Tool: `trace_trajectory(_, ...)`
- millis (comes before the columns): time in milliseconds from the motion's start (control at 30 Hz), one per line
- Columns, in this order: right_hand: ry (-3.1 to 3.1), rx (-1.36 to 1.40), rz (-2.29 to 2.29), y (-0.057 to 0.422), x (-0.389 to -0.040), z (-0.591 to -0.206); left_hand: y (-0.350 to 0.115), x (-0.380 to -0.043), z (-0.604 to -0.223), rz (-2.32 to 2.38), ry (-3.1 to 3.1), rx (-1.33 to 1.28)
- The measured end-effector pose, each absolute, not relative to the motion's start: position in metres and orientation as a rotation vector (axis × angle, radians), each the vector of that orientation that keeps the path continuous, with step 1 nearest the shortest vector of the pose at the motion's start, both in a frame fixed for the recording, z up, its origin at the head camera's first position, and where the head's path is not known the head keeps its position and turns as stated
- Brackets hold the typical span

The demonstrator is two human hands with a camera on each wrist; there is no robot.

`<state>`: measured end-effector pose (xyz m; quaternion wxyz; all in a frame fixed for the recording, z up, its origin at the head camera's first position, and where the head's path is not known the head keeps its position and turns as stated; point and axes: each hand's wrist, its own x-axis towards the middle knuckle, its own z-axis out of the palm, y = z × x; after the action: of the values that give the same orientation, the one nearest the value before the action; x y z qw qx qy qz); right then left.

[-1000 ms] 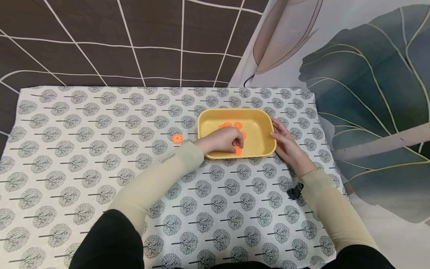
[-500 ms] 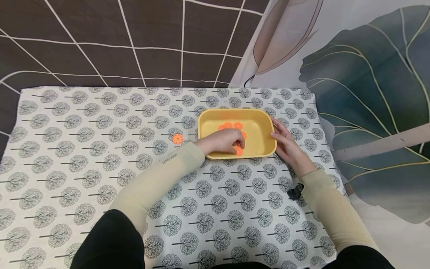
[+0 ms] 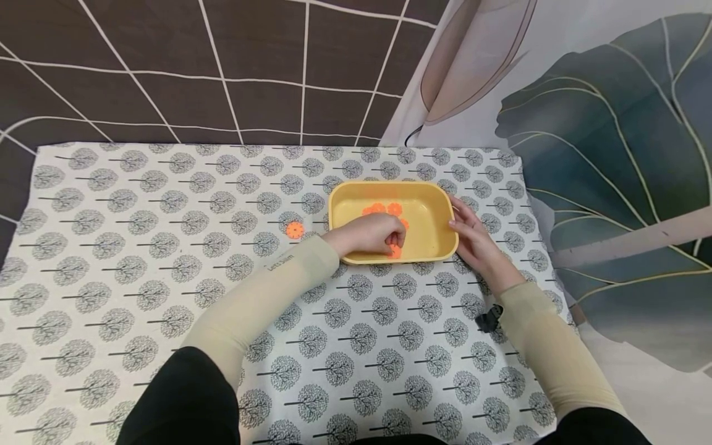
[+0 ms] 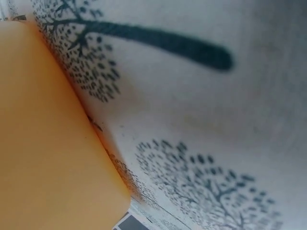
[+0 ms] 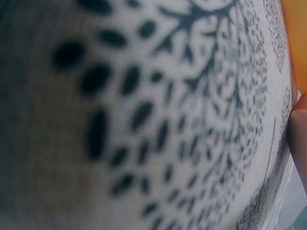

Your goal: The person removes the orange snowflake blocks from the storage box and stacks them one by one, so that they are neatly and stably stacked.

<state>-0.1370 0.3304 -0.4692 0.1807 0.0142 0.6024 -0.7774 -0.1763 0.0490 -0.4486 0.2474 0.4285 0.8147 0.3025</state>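
Observation:
A yellow rectangular tray [image 3: 434, 216] lies on the tabletop with several orange flower-shaped pieces [image 3: 394, 209] inside, partly covered by my left hand [image 3: 369, 235]. That hand reaches over the tray's left side, fingers curled down. Its fingertips pinch at an orange flower-shaped piece near the front wall; much of this piece is hidden. My right hand [image 3: 475, 241] grips the tray's right end, with thumb and fingers at the rim. A single orange flower-shaped piece [image 3: 295, 230] lies outside, left of the tray. The left wrist view has the tray's outer wall [image 4: 53, 143] close up.
A white cloth with a tree print [image 3: 183, 266] covers the table. Behind it hangs a dark wall covering with white lines [image 3: 261, 105]. At the right is a curtain with a large leaf pattern [image 3: 601, 154]. A small black device [image 3: 489, 318] sits at the right wrist.
My left fingers have shifted slightly over the orange piece near the front wall, covering a bit more of it. The right hand and the tray stay in place.

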Motion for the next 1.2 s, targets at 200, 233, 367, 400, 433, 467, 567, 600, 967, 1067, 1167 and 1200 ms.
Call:
trace_trajectory(200, 1.680, 0.045, -2.204, 0.330, -0.137, -0.470, 0.044, -0.179, -0.445, 0.833, 2.232, 1.198)
trace_trajectory(233, 1.678, 0.044, -2.205, 0.330, -0.137, -0.470, 0.042, -0.181, -0.445, 0.834, 2.236, 1.209)
trace_trajectory(367, 1.670, 0.043, -2.209, 0.330, -0.137, -0.470, 0.035, -0.186, -0.439, 0.864, 2.252, 1.196)
trace_trajectory(400, 1.671, 0.042, -2.210, 0.330, -0.137, -0.470, 0.034, -0.187, -0.436, 0.873, 2.252, 1.184)
trace_trajectory(433, 1.674, 0.041, -2.209, 0.330, -0.137, -0.470, 0.031, -0.189, -0.434, 0.881, 2.256, 1.172)
trace_trajectory(467, 1.676, 0.039, -2.212, 0.330, -0.137, -0.470, 0.029, -0.190, -0.431, 0.888, 2.261, 1.164)
trace_trajectory(567, 1.689, 0.036, -2.206, 0.330, -0.137, -0.470, 0.022, -0.194, -0.424, 0.935, 2.256, 1.127)
trace_trajectory(600, 1.691, 0.032, -2.206, 0.330, -0.137, -0.470, 0.019, -0.196, -0.421, 0.958, 2.260, 1.108)
trace_trajectory(967, 1.681, 0.039, -2.216, 0.331, -0.138, -0.469, -0.019, -0.206, -0.402, 1.336, 2.255, 0.840)
trace_trajectory(1067, 1.674, 0.048, -2.218, 0.330, -0.138, -0.468, -0.033, -0.207, -0.399, 1.390, 2.270, 0.751)
trace_trajectory(1167, 1.672, 0.052, -2.218, 0.329, -0.138, -0.468, -0.048, -0.207, -0.398, 1.450, 2.283, 0.642)
trace_trajectory(1200, 1.672, 0.049, -2.219, 0.329, -0.138, -0.468, -0.053, -0.207, -0.398, 1.474, 2.283, 0.601)
